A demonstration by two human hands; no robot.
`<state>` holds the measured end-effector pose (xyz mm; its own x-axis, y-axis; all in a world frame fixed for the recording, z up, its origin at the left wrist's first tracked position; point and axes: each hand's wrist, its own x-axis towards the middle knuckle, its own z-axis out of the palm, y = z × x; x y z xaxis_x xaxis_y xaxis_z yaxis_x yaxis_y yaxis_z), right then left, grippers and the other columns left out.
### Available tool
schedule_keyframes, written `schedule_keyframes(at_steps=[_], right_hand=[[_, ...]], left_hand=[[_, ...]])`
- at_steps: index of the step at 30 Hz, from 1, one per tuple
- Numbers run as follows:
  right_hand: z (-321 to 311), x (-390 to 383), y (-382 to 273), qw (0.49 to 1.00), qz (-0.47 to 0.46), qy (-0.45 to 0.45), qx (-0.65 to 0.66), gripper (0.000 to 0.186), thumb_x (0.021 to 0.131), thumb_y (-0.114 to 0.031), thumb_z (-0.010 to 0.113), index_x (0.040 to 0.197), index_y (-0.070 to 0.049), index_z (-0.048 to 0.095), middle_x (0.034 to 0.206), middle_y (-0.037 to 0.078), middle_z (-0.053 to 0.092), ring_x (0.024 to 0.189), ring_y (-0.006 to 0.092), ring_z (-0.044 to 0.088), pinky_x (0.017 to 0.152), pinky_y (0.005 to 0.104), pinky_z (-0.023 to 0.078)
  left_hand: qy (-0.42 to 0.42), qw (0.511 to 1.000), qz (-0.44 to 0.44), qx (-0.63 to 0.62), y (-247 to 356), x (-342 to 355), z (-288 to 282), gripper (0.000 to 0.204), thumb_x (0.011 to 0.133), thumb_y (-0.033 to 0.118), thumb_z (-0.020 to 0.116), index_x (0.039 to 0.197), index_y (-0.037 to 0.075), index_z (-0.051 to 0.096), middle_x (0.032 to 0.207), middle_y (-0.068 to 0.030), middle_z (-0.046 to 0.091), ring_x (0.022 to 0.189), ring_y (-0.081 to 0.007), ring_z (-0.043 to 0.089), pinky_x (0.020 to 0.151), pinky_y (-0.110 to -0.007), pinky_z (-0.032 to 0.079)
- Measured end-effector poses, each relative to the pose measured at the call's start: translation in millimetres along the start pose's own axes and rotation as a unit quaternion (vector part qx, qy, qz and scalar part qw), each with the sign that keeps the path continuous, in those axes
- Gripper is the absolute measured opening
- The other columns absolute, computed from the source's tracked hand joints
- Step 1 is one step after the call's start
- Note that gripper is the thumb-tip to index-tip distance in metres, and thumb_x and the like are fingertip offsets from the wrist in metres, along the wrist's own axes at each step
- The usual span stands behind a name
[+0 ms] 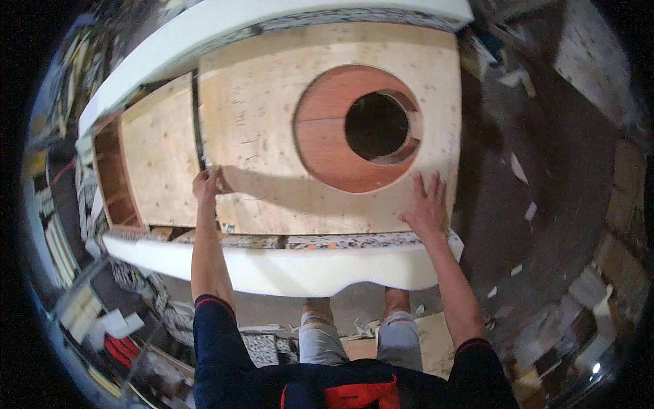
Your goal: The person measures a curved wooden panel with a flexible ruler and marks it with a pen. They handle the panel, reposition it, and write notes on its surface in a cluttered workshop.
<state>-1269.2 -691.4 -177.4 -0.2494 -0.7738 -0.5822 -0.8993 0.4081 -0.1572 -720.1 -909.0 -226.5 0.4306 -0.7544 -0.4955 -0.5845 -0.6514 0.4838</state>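
Observation:
A long wooden frame lies before me, topped by a large plywood panel [266, 136] with a big round cut-out. Inside that circle shows a reddish board [320, 146] with a smaller dark hole. A narrower plywood panel [160, 157] lies to the left, across a dark gap. At this gap, my left hand [206, 184] has its fingers pinched together by the large panel's left edge; what they hold is too small to make out. My right hand [427, 208] rests flat, fingers spread, on the panel's near right corner, below the cut-out.
White foam [306, 269] over speckled foam runs along the frame's near side, with another white foam strip [163, 65] along the far side. An open reddish compartment [116, 174] forms the left end. Scraps litter the dark floor [504, 204] at right; boards and offcuts crowd the left.

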Motion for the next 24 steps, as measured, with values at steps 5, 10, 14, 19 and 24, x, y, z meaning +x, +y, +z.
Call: schedule_keyframes(at_steps=[5,10,14,19,24], right_hand=[[-13,0,-18,0.996,-0.067,0.021,-0.049,0.119,0.060,-0.041,0.089,0.154,-0.014,0.022,0.158,0.025,0.012,0.145,0.0482,0.013,0.115,0.0615,0.017],[-15,22,-67,0.960,-0.277,0.002,-0.050,0.115,0.061,-0.047,0.086,0.154,-0.016,0.025,0.159,0.021,0.014,0.146,0.0435,0.013,0.113,0.0666,0.016],[-3,18,-103,0.912,-0.381,-0.076,-0.135,0.113,0.060,-0.051,0.085,0.152,-0.018,0.028,0.159,0.020,0.016,0.147,0.0404,0.012,0.112,0.0702,0.013],[8,8,-105,0.887,-0.435,-0.052,-0.148,0.109,0.060,-0.051,0.085,0.150,-0.020,0.032,0.157,0.020,0.019,0.147,0.0391,0.013,0.109,0.0743,0.011],[16,11,-91,0.890,-0.432,-0.065,-0.130,0.105,0.062,-0.047,0.084,0.150,-0.020,0.034,0.155,0.020,0.024,0.145,0.0399,0.020,0.108,0.0743,0.012]], left_hand=[[0.063,0.997,0.026,0.048,23,-25,4,0.048,0.077,0.038,0.080,0.103,-0.002,0.072,0.090,-0.0116,0.072,0.079,-0.0197,0.066,0.071,-0.033,0.051],[0.057,0.996,-0.013,-0.071,28,-33,5,0.054,0.072,0.041,0.083,0.102,-0.002,0.071,0.088,-0.0129,0.071,0.075,-0.0199,0.068,0.060,-0.033,0.054],[0.068,0.997,0.015,-0.033,25,-30,3,0.055,0.071,0.041,0.083,0.102,-0.003,0.071,0.086,-0.0137,0.071,0.071,-0.0195,0.068,0.058,-0.033,0.056],[0.055,0.998,-0.010,-0.010,23,-23,0,0.052,0.071,0.043,0.082,0.097,-0.001,0.072,0.081,-0.0112,0.071,0.069,-0.0190,0.068,0.059,-0.033,0.057],[0.034,0.999,-0.003,-0.025,18,-23,0,0.052,0.070,0.043,0.083,0.095,0.000,0.072,0.078,-0.0111,0.071,0.063,-0.0182,0.067,0.055,-0.032,0.055]])
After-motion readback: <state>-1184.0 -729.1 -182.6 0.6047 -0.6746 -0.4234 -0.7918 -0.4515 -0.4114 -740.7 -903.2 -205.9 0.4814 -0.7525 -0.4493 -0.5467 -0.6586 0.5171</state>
